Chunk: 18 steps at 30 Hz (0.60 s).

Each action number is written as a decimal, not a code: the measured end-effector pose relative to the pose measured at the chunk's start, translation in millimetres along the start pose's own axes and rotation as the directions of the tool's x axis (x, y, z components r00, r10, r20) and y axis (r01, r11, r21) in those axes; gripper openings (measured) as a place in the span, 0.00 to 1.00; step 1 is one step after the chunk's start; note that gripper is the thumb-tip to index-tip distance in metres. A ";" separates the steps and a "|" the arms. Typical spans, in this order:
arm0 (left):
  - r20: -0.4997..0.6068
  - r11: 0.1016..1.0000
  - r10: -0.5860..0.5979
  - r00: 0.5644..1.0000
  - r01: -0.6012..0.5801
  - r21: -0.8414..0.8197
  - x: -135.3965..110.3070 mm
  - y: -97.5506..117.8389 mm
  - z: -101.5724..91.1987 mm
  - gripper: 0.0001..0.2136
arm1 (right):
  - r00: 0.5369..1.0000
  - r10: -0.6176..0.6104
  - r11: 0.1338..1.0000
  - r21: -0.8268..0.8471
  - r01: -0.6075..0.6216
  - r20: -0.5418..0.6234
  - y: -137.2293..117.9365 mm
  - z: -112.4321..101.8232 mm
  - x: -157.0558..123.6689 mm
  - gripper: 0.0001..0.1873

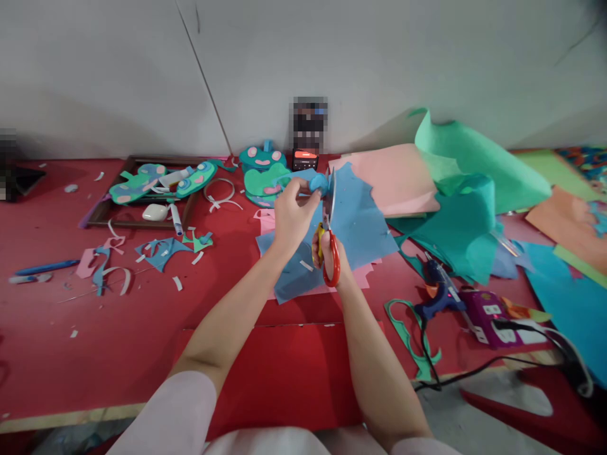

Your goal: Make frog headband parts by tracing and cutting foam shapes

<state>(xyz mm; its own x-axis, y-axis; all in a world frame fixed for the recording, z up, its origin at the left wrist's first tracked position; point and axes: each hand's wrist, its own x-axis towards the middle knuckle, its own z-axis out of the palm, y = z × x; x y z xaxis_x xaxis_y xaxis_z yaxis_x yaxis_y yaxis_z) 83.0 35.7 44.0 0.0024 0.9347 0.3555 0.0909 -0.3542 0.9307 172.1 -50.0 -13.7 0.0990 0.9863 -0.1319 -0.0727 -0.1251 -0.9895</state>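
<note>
Between the thumb and fingers of my left hand (294, 210) is a small blue felt piece (318, 184), held up over the table. My right hand (334, 254) grips scissors (331, 268) with red and yellow handles. Their blades point away from me and lie right beside the blue piece; whether they touch it I cannot tell. Under both hands a larger blue felt sheet (356, 218) with cut edges lies on pink sheets. Behind my left hand sit green felt shapes (263, 182) with pink spots.
A brown frame tray (137, 223) holds felt shapes and a white case. At right are a glue gun (439, 291), a purple power strip (488, 316) with cables, and teal felt (458, 221). A phone (306, 160) leans on the wall. Scraps (164, 253) lie left.
</note>
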 end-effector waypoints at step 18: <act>0.034 0.999 -0.040 0.999 0.040 0.000 -1.5 7.2 -0.3 0.06 | 0.995 0.069 0.996 0.068 -0.065 -0.072 -4.6 3.4 -1.2 0.28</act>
<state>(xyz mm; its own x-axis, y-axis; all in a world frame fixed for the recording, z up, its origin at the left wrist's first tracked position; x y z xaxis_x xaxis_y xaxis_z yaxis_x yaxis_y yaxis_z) 83.3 31.7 50.2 0.0322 0.9487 0.3145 0.0912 -0.3161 0.9443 168.9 -50.2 -8.8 0.1646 0.9650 -0.2043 -0.1458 -0.1810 -0.9726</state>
